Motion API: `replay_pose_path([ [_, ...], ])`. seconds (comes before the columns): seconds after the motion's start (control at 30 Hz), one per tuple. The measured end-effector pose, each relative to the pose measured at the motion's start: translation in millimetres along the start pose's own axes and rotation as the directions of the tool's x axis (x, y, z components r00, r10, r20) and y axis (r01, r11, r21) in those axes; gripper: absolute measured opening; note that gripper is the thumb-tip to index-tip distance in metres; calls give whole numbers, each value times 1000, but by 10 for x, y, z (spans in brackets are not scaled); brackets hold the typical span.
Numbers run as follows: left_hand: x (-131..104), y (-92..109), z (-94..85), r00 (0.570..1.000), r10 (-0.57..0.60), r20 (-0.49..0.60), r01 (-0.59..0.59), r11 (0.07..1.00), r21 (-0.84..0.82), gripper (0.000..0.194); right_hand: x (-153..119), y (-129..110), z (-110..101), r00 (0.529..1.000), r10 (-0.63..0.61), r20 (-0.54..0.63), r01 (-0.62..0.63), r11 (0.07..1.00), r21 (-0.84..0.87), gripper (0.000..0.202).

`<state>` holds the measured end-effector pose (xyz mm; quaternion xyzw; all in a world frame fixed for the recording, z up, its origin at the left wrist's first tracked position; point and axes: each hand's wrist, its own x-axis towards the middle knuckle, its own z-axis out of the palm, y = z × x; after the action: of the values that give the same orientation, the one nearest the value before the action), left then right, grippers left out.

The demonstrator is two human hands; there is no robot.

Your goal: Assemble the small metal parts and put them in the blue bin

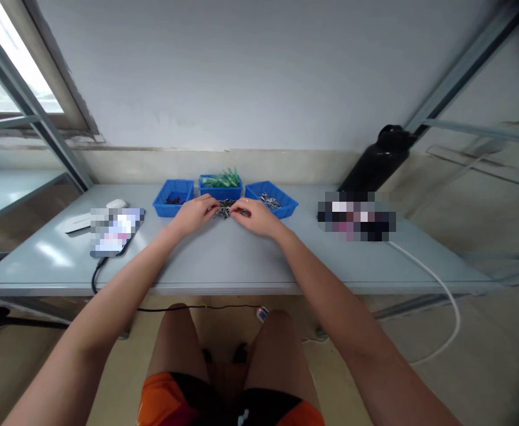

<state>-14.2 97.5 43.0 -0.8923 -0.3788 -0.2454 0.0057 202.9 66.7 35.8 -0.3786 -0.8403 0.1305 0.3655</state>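
My left hand [197, 212] and my right hand [256, 215] face each other over a small heap of dark, metallic-looking pieces [225, 210] on the table. The fingertips of both hands are pinched at the heap's two sides. Whatever sits between them is too small to name. Behind the hands stand three blue bins. The left bin [160, 208] holds small dark pieces [176, 200]. Green, pointed strips [221, 179] fill the middle bin [220, 193]. In the right bin [287, 208] lie thin silvery pieces [269, 201].
A phone [118, 232] with a black cable [94, 275] lies at the left, near a white case [116, 204]. At the right, a black bottle [377, 160] stands behind a blurred dark item [357, 219] with a white cable [437, 278]. The table's front edge [228, 289] runs above my knees.
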Motion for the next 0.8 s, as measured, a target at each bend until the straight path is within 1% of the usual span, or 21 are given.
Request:
replay_pose_path([
  [0.1,4,-9,5,1000,-8,-5,8,1000,-5,25,15,20,-35,998,12,-66,-15,999,-43,18],
  [0.17,1,-20,6,999,-22,27,22,1000,8,27,21,95,-92,985,58,-164,-74,993,-93,19],
  [0.2,-3,-25,6,998,-34,61,32,999,26,28,18,152,-127,967,98,-235,-128,985,-117,18],
  [0.27,-15,-31,4,986,-67,151,55,995,83,28,1,291,-198,909,199,-365,-266,953,-142,17],
  [0.3,-21,-32,4,976,-92,196,69,990,119,27,-11,360,-226,888,245,-390,-323,935,-147,16],
  [0.37,-33,-28,5,953,-149,262,99,976,194,27,-35,466,-258,871,316,-376,-398,902,-165,18],
  [0.4,-37,-26,6,944,-174,280,112,968,223,27,-41,493,-260,868,337,-364,-417,894,-166,19],
  [0.47,-42,-25,12,935,-200,294,125,958,256,26,-36,493,-241,866,353,-353,-422,896,-137,20],
  [0.57,-42,-35,27,936,-189,298,109,958,266,24,0,404,-187,884,330,-331,-372,925,-71,20],
  [0.7,-38,-43,41,939,-182,292,103,959,266,25,32,269,-151,925,256,-281,-286,956,-68,16],
  [0.8,-37,-31,48,936,-186,298,109,960,259,28,24,168,-154,937,163,-308,-188,981,-52,17],
])
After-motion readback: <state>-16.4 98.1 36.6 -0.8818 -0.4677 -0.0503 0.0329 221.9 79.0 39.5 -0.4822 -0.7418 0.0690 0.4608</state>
